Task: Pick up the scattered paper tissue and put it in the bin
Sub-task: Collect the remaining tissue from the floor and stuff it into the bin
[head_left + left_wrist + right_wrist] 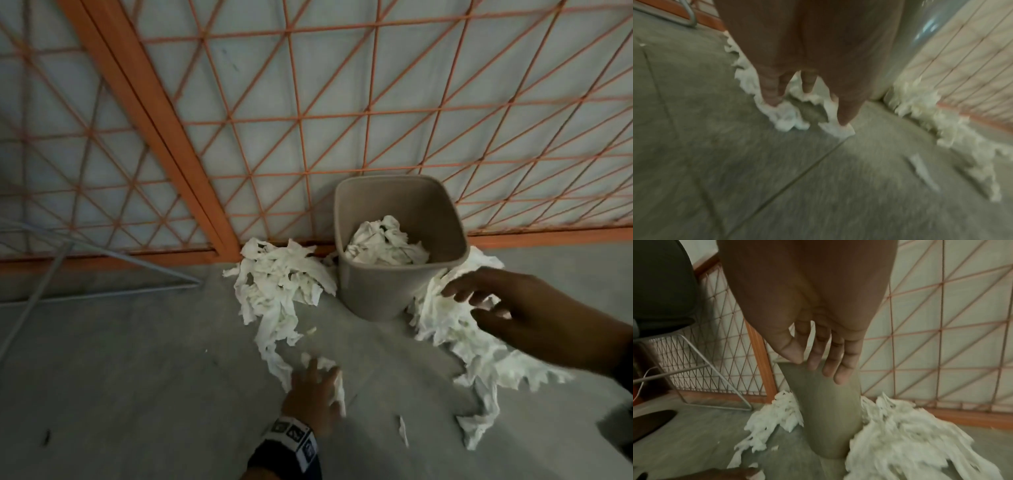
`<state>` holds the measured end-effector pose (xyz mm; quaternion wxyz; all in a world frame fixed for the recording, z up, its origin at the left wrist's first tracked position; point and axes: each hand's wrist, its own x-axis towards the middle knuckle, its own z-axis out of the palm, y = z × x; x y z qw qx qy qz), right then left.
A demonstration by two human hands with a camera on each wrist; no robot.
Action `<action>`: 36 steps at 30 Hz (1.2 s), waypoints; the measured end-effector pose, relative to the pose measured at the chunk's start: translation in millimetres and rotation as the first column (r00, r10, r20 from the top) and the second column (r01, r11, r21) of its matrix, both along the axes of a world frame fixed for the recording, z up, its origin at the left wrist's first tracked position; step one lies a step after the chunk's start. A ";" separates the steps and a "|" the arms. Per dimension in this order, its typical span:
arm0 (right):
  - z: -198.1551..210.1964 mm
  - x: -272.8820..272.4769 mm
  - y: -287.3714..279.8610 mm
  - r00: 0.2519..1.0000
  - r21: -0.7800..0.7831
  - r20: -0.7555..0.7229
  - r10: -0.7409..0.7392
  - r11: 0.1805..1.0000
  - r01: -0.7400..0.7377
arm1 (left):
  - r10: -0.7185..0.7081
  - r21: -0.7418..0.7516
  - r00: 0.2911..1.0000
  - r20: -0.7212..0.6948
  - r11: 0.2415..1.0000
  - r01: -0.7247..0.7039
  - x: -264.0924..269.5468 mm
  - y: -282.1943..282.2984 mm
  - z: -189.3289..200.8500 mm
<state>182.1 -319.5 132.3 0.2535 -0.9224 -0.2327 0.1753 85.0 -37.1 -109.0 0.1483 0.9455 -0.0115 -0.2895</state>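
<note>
The bin [373, 291] sits on the floor [137, 377] against the orange mesh [308, 102], already part full of tissue [387, 243], with more tissue heaped on its left [277, 284] and right [455, 329]. Left hand [313, 394] is down on the floor, fingers spread and touching the tail end of the left heap. Right hand [534, 311] hangs loose and empty above the right heap, holding nothing.
</note>
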 end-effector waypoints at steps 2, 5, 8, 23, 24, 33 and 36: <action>-23.8 2.1 -16.9 1.000 -0.040 -0.009 -0.006 0.999 0.006 | 0.012 0.012 0.998 0.061 1.000 -0.013 -9.8 2.4 -18.5; -66.8 9.9 -38.8 0.998 -0.115 -0.020 -0.056 0.992 0.053 | 0.144 -0.128 0.979 0.142 0.984 -0.126 -23.8 0.8 -25.0; -109.4 15.8 -44.8 0.983 -0.184 -0.043 -0.181 0.968 0.170 | 0.249 -0.215 0.947 0.203 0.955 -0.205 -26.5 -2.1 -16.6; -193.5 63.0 -26.8 0.959 -0.390 -0.200 -0.203 0.914 0.112 | 0.701 -0.568 0.693 0.166 0.643 -0.514 25.2 21.6 121.3; -188.6 62.6 -25.4 0.960 -0.374 -0.202 -0.195 0.921 0.108 | 0.722 -0.570 0.670 0.172 0.627 -0.531 28.3 24.2 129.2; -158.2 35.7 32.6 0.943 -0.237 -0.329 0.050 0.962 -0.134 | 0.713 -0.322 0.621 0.327 0.701 -0.636 44.2 54.3 130.0; -158.3 31.2 71.7 0.922 -0.082 -0.333 0.197 0.968 -0.236 | 0.705 -0.312 0.646 0.292 0.709 -0.633 50.0 68.8 116.7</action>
